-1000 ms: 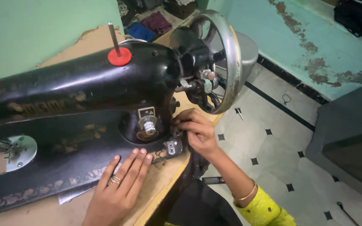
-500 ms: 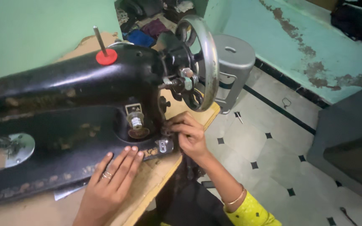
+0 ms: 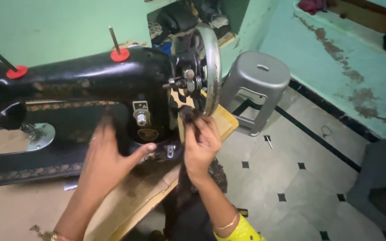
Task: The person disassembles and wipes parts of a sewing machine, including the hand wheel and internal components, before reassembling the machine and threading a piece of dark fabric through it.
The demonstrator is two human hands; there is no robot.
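Observation:
A black sewing machine (image 3: 81,80) with faded gold ornament stands on a wooden table (image 3: 148,196). Its silver handwheel (image 3: 211,67) is at the right end. My left hand (image 3: 108,156) is raised and blurred in front of the machine's pillar, with the fingers spread and the thumb pointing at the round plate there. My right hand (image 3: 202,143) is pinched on a small dark piece (image 3: 186,114) just below the handwheel, at the table's edge. It is too dark to tell what the piece is.
Two red felt discs with spool pins (image 3: 120,55) sit on top of the machine. A grey plastic stool (image 3: 255,85) stands on the tiled floor to the right, near a green wall. Dark cloth hangs below the table edge over my lap.
My left hand has lifted off the machine bed and moved up toward the pillar. My right hand has risen from the bed's corner to just under the handwheel. The view has shifted right.

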